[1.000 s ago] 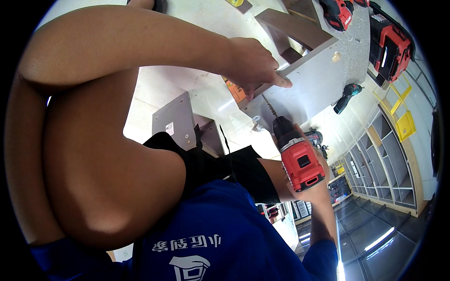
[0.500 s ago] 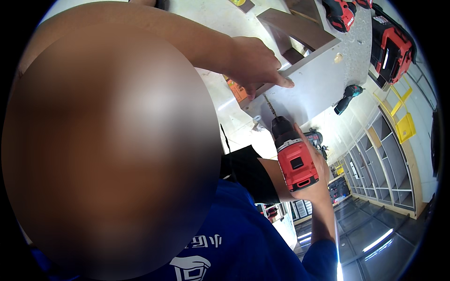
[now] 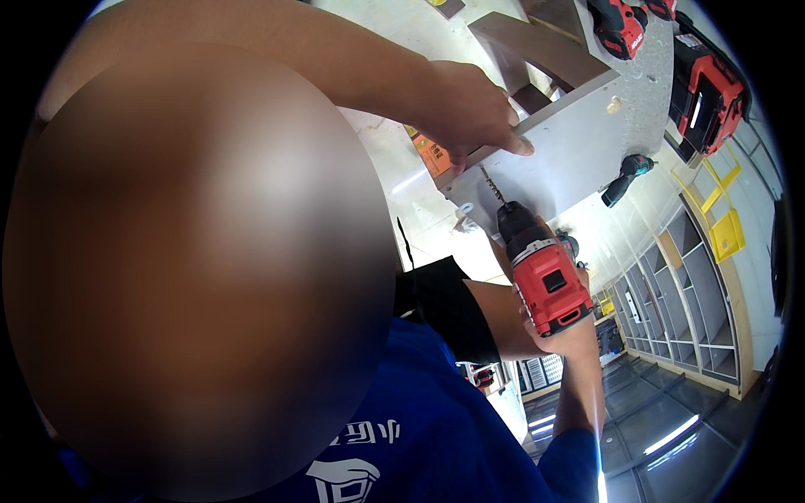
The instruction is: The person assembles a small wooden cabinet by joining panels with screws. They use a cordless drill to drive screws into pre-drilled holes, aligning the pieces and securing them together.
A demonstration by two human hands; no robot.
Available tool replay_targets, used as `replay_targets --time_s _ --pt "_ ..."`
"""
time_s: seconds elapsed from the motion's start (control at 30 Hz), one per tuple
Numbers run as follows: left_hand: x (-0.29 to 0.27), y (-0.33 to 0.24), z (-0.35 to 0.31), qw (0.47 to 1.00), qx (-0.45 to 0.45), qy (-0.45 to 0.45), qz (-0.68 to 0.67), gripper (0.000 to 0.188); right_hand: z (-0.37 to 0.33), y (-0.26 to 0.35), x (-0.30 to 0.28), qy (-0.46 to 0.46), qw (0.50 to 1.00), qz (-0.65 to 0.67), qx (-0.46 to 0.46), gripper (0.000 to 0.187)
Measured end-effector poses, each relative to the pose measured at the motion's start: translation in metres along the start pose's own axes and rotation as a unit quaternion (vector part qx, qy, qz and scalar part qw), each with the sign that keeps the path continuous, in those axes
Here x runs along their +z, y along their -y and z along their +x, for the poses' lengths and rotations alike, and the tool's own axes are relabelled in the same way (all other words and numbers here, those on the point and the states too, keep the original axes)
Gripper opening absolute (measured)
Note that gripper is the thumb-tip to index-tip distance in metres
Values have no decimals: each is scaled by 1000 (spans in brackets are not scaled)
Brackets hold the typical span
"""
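Note:
My left hand (image 3: 474, 109) reaches across from the upper left and grips the top edge of a grey panel (image 3: 570, 138), one finger lying over its face. The panel is one side of a box-shaped wooden cabinet piece (image 3: 537, 42). In my right hand (image 3: 558, 335) is a red and black cordless drill (image 3: 549, 281), its handle mostly hidden beneath its body. A long twist drill bit (image 3: 495, 186) points up at the panel near its edge, just below my left hand. Whether the tip touches the panel, I cannot tell.
Beside the panel lies a dark teal cordless drill (image 3: 627, 178). A red power tool (image 3: 620, 29) and a red and black case (image 3: 708, 96) are at the upper right. An orange box (image 3: 429, 153) shows behind the panel edge. Shelving (image 3: 683, 293) stands at the far right.
The drill has shifted right and slightly up in the view, tilting a little more against the panel. My left hand keeps its place on the panel edge; the view itself has shifted slightly.

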State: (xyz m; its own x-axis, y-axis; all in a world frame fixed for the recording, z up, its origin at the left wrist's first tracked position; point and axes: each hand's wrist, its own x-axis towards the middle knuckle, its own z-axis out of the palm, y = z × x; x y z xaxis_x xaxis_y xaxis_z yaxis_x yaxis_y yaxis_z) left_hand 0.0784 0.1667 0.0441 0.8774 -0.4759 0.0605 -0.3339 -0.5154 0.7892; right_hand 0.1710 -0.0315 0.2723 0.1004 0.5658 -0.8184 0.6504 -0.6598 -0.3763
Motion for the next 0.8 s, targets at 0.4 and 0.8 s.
replay_targets --time_s 0.4,0.8 --pt "2 3 0 1000 9 -25 -1 86 -23 -20 15 -8 995 85 60 31" --pt "1 3 1 999 21 -28 15 84 -15 -5 15 -25 998 52 11 34"
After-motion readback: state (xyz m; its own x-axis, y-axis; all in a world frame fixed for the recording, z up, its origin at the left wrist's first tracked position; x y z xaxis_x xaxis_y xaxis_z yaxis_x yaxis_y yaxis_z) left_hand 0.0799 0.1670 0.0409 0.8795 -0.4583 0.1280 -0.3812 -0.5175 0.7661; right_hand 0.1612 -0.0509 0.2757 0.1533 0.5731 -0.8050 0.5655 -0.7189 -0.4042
